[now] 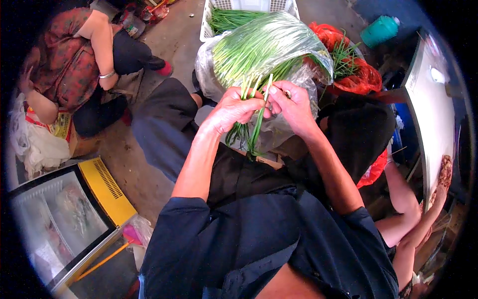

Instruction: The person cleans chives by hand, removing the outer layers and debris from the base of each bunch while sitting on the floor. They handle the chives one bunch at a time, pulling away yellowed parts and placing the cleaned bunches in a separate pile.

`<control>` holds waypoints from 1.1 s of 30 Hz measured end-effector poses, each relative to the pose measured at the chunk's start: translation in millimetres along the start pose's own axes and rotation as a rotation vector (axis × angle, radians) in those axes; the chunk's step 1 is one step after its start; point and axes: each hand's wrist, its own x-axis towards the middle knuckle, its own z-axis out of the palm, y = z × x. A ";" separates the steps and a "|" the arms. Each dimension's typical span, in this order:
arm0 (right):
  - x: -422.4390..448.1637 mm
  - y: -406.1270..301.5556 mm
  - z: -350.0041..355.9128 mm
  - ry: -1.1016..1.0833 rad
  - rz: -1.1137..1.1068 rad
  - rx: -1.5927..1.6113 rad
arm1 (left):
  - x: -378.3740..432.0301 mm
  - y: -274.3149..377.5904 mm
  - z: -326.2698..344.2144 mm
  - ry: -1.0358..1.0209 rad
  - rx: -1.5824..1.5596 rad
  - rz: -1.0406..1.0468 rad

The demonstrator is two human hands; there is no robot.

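Observation:
My left hand (239, 108) is closed around a few long green stalks (244, 88), whose pale ends point up and whose green ends hang below the fist. Close beside it, my right hand (285, 99) pinches a stalk (269, 84) near its pale upper part, with the fingertips of both hands nearly touching. Just beyond the hands lies a large bunch of similar green stalks (239, 56), partly wrapped in a clear plastic bag (295, 31).
A white plastic crate (206, 22) holding more stalks stands at the back. Red mesh bags (360, 80) and a teal bottle (379, 31) are at back right. One person (69, 56) sits at left; another's arm (403, 202) shows at right. A glass-topped freezer (108, 187) stands lower left.

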 end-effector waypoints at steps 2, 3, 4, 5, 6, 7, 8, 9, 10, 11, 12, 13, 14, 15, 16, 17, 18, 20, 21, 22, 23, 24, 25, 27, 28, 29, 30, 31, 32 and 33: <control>0.1 2.8 -0.8 0.005 -0.018 0.013 | -0.5 0.4 -0.2 -0.006 -0.018 -0.021; -0.3 3.9 -1.3 0.003 -0.012 0.018 | -0.2 0.2 -0.5 -0.012 -0.029 -0.028; -0.9 4.8 -2.4 0.002 -0.006 0.024 | 0.2 -0.1 -0.9 -0.018 -0.039 -0.034; -1.3 5.8 -3.0 0.000 0.000 0.030 | 0.4 -0.5 -1.2 -0.024 -0.049 -0.041; -1.4 7.3 -3.4 0.004 -0.006 0.037 | 0.6 -1.5 -1.9 -0.026 -0.065 -0.044; -1.3 8.8 -3.6 0.009 -0.012 0.043 | 0.6 -2.8 -3.0 -0.028 -0.080 -0.047; -1.4 9.5 -3.9 0.014 -0.018 0.050 | 0.4 -3.3 -3.9 -0.030 -0.095 -0.050; -1.7 9.4 -4.3 0.042 -0.010 0.049 | 0.0 -1.9 -3.8 -0.036 -0.106 -0.042; -2.5 9.2 -4.7 0.071 -0.002 0.048 | -0.9 0.4 -3.1 -0.043 -0.117 -0.033; -2.9 8.9 -5.5 0.101 0.005 0.048 | -1.7 2.1 -2.6 -0.050 -0.127 -0.026; -2.8 7.5 -8.5 0.131 -0.001 0.062 | -1.9 2.8 -2.3 -0.048 -0.136 -0.017; -3.1 4.7 -13.2 0.162 -0.007 0.076 | -2.0 3.4 -1.9 -0.048 -0.143 -0.008; -3.3 1.4 -17.7 0.194 -0.014 0.090 | -2.5 4.2 -1.8 -0.048 -0.150 0.000; -2.8 -3.2 -24.9 0.239 -0.052 0.045 | -2.7 4.9 -2.0 -0.028 -0.129 -0.008; -2.4 -10.1 -34.6 0.283 -0.087 -0.007 | -4.8 5.7 -2.8 -0.009 -0.113 -0.016; -2.3 -18.7 -44.4 0.327 -0.122 -0.058 | -6.5 5.9 -3.8 0.010 -0.098 -0.025; -2.5 -33.3 -54.6 0.407 -0.144 -0.088 | -5.5 5.0 -4.2 0.016 -0.117 -0.012; -1.0 -59.0 -79.7 0.492 -0.286 -0.094 | -7.5 8.4 -4.8 -0.007 -0.135 0.052; -1.5 -76.6 -91.1 0.555 -0.384 -0.133 | -7.1 9.1 -5.5 -0.025 -0.148 0.090; -0.1 -92.0 -99.5 0.651 -0.453 -0.221 | -7.7 7.9 -6.3 0.003 -0.158 0.107; 1.5 -106.7 -107.1 0.703 -0.561 -0.320 | -8.0 5.6 -7.3 0.034 -0.170 0.124; 2.8 -118.3 -113.3 0.773 -0.586 -0.341 | -7.7 4.5 -8.1 0.060 -0.183 0.140; 7.1 -122.3 -125.8 0.819 -0.662 -0.431 | -8.3 5.8 -10.0 0.060 -0.176 0.148; 17.8 -121.2 -139.3 0.883 -0.662 -0.452 | -10.5 8.3 -14.5 0.067 -0.164 0.166; 24.8 -112.1 -147.0 0.916 -0.638 -0.494 | -11.7 9.3 -15.1 0.096 -0.198 0.153; 33.7 -94.8 -157.3 0.947 -0.613 -0.536 | -12.0 9.6 -16.0 0.098 -0.215 0.164; 42.2 -68.0 -179.2 0.965 -0.598 -0.795 | -10.3 9.1 -17.0 0.098 -0.231 0.174; 49.9 -43.5 -189.2 0.971 -0.453 -0.866 | -9.5 9.8 -18.5 0.101 -0.245 0.182; 49.1 -28.0 -191.2 0.863 -0.269 -0.861 | -12.1 9.5 -19.7 0.160 -0.265 0.178; 46.7 -16.1 -190.4 0.754 -0.090 -0.855 | -12.4 8.6 -22.7 0.130 -0.266 0.216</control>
